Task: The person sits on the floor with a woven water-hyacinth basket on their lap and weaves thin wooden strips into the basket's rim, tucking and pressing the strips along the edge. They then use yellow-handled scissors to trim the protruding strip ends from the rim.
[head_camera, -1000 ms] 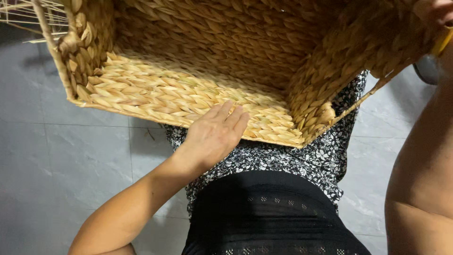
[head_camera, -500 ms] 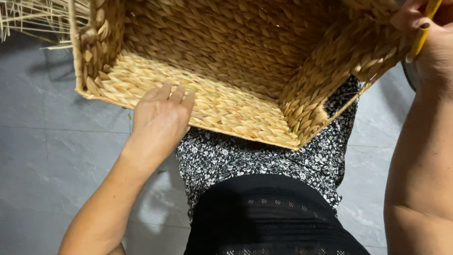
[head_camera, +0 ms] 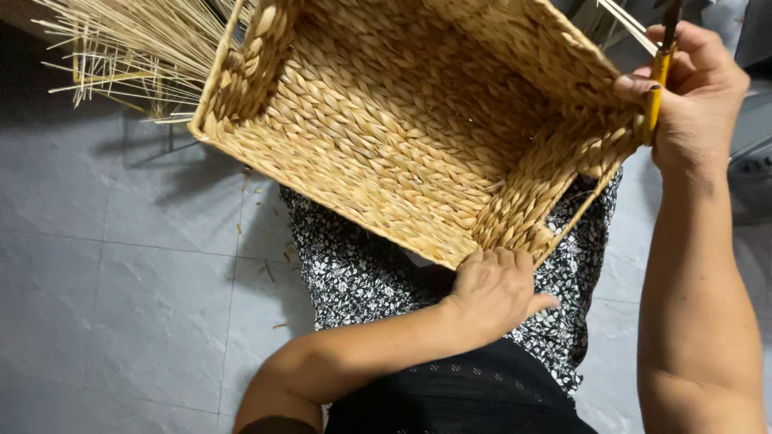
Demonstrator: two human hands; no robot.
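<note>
Left hand (head_camera: 494, 289) curled on near rim of woven basket (head_camera: 402, 128). Right hand (head_camera: 696, 96) clenched around yellow-handled tool (head_camera: 655, 88) at far corner edge; bare floor (head_camera: 121, 305) left.

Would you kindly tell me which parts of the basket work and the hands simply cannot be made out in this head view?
- Woven basket: far side cut off by the top edge.
- Yellow-handled tool in the right hand: its working end leaves the frame at the top.
- Left hand: fingertips hidden behind the basket's near corner.
- Thin straw stakes: what they are attached to is cut off by the edge.
- Basket's underside: hidden by the patterned lap.
</note>
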